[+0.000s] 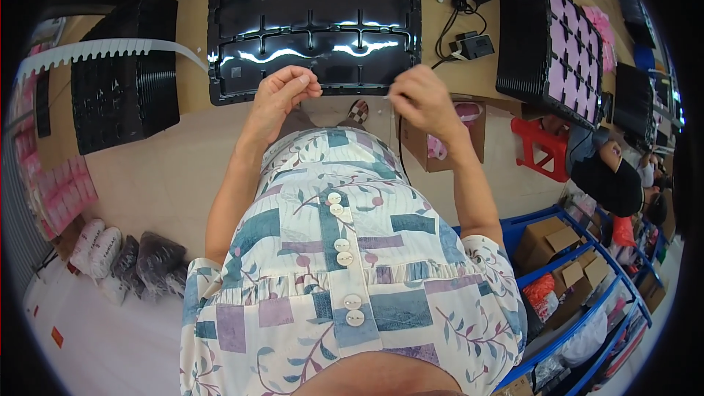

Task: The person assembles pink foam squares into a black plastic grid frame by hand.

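Note:
A large glossy black plastic tray [312, 11], divided into cells by ridges, lies on the table in front of me. My left hand [282, 95] is closed over its near edge, thumb and fingers pinched together; whatever may be between them cannot be made out. To the right, my right hand [427, 100] is also closed, near the tray's near right corner. A tiny pale bit shows by its fingertips, too small to name. The two hands are apart. A white toothed strip [121, 45] curves in from the left, its end at the tray's left edge.
Stacked black trays [139, 73] stand at the left, and another stack [524, 40] with pink pieces in its cells at the right. A black power adapter [473, 45] with cable lies between. A red stool [539, 148], an open carton [444, 150] and a blue rack [579, 249] are on the right.

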The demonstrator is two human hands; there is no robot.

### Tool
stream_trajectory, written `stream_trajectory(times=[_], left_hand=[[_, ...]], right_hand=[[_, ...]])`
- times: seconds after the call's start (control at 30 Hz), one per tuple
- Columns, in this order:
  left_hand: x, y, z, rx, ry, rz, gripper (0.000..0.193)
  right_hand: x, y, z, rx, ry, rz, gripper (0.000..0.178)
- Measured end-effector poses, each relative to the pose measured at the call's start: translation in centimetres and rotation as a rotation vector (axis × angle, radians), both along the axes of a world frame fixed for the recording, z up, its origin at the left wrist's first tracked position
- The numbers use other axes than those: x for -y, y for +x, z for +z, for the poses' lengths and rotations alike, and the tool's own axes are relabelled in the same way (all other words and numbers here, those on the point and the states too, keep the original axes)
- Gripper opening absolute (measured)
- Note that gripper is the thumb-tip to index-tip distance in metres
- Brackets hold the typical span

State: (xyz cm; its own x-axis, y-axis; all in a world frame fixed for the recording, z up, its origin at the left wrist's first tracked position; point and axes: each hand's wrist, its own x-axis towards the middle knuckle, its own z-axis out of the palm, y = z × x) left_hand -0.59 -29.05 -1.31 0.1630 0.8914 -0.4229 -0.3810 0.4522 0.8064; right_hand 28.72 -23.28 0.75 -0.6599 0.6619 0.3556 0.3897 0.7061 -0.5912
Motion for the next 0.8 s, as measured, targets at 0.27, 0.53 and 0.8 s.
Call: stream_trajectory(times=[0.27,0.53,0.8], left_hand=[[-0.1,0.1,-0.1,0.033,-0.001,0.044,0.015],[-0.5,0.9,1.0,-0.142,-0.040,0.050,0.014],[-1.1,2.1,1.0,-0.343,-0.087,0.078,0.015]], right_hand=[[4.3,9.7,-1.7,-0.484,-0.884,-0.625,0.003],[2.6,2.4,0.4,-0.421,-0.673,-0.497,0.003],[-0.4,-2.0,-3.4,0.032,0.079,-0.485,0.011]])
